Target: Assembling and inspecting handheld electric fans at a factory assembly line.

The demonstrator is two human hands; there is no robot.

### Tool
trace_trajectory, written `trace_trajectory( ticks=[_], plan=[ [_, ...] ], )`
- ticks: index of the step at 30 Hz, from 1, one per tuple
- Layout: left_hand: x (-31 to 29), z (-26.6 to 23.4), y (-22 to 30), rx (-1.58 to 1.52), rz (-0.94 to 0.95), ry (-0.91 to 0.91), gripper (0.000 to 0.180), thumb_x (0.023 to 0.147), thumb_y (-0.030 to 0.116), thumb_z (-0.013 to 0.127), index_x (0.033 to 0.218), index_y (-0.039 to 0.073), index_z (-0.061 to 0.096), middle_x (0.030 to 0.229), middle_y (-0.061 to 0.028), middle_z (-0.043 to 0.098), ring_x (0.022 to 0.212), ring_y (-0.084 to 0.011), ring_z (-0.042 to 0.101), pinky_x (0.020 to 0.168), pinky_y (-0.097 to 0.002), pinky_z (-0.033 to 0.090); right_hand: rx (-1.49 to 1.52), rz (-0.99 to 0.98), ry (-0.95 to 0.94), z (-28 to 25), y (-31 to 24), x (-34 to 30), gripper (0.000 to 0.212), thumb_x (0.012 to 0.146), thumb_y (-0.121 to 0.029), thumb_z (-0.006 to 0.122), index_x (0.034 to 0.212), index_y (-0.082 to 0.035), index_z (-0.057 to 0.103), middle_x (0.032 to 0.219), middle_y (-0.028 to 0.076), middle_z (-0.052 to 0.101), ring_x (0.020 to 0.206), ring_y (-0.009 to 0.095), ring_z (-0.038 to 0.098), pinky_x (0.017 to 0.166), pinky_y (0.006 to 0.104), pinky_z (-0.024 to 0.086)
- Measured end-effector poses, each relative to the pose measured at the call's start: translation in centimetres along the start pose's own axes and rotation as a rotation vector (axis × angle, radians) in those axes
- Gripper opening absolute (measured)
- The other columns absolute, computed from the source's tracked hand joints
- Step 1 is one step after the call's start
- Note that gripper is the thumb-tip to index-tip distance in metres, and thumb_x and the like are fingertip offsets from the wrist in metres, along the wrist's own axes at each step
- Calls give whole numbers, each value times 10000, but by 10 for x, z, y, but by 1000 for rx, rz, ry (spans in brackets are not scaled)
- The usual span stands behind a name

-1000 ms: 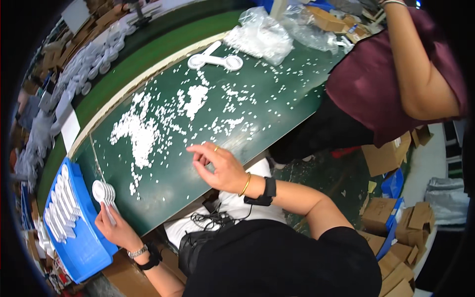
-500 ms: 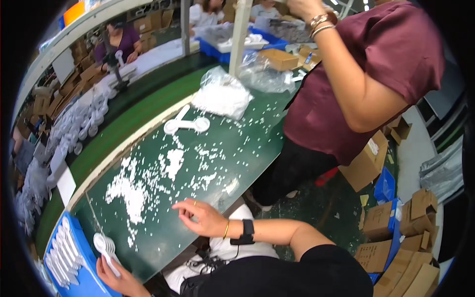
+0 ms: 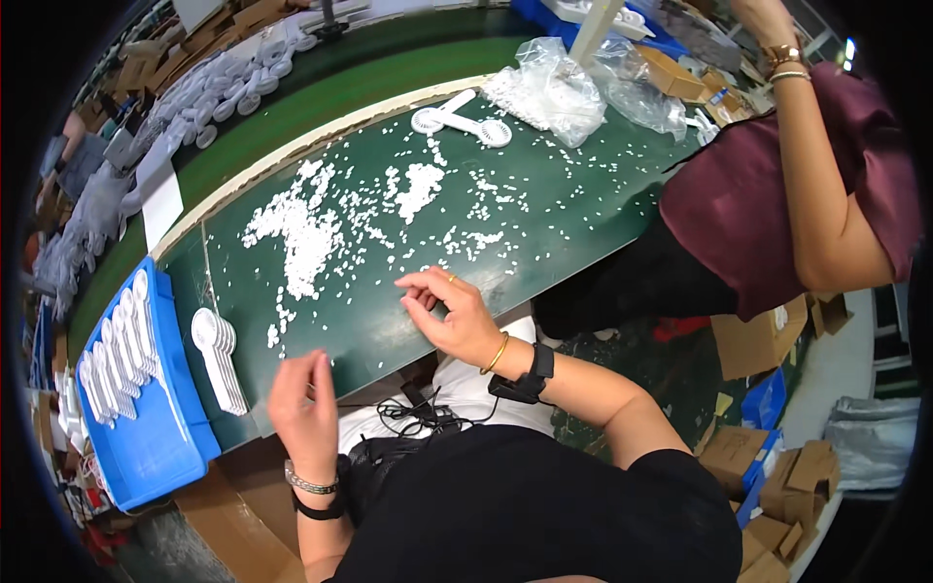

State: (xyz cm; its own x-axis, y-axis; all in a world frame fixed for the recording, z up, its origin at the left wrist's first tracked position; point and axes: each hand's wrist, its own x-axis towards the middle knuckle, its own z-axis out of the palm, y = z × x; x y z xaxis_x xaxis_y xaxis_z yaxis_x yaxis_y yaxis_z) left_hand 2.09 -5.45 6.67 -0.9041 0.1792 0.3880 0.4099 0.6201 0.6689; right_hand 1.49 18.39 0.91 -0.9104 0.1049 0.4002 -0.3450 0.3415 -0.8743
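Note:
My left hand [image 3: 303, 408] is over the near table edge, slightly blurred, fingers bent with a gap to the thumb; nothing shows in it. Beside it, a neat stack of white plastic parts [image 3: 220, 360], each with a round head and straight handle, lies on the green table [image 3: 364, 335]. My right hand [image 3: 455, 313] hovers at the front edge, fingers curved and thumb apart, apparently holding nothing. Ahead of it are scattered small white pieces [image 3: 311, 243], heaped towards the left. Two more round-headed white parts [image 3: 462, 121] lie crossed at the back.
At the left, a blue tray [image 3: 146, 457] holds rows of similar white parts. A clear plastic bag [image 3: 559, 92] of white pieces sits at the back. A co-worker in a maroon top [image 3: 724, 209] stands at the right. Cardboard boxes [image 3: 763, 335] stand on the floor.
My left hand has let go of the stack of white parts, which now lies on the table by the tray, and has moved right. The head view has shifted.

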Motion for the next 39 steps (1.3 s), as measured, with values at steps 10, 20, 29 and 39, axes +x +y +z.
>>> trace_trajectory(
  ticks=[10,20,29,39],
  plan=[
    [-15,27,-11,-60,-57,-176,134,902,25,734,852,-9,614,722,-78,549,581,-164,504,552,-304,422,59,-26,12,4,-4,-9,72,952,-72,678,996,-15,681,872,69,625,708,168,627,647,300,507],
    [0,32,-1,33,-92,-275,133,920,37,723,860,-8,613,721,-79,543,564,-158,510,540,-295,417,149,-66,59,-12,-6,-6,65,943,-65,688,968,-6,676,874,72,641,719,175,634,660,308,515],
    [74,25,83,-382,-89,-364,107,993,72,674,932,-16,664,762,1,632,656,-64,585,581,-206,446,-583,-4,829,-183,4,0,22,936,16,624,940,-2,636,826,26,626,743,120,579,693,270,487],
    [200,168,178,-797,94,-673,295,1034,175,642,1246,-28,669,1085,-52,720,954,-95,661,826,-241,531,-2892,-1104,-571,-267,5,128,76,894,-38,616,818,-28,614,744,-1,552,681,89,545,597,254,462]
  ],
)
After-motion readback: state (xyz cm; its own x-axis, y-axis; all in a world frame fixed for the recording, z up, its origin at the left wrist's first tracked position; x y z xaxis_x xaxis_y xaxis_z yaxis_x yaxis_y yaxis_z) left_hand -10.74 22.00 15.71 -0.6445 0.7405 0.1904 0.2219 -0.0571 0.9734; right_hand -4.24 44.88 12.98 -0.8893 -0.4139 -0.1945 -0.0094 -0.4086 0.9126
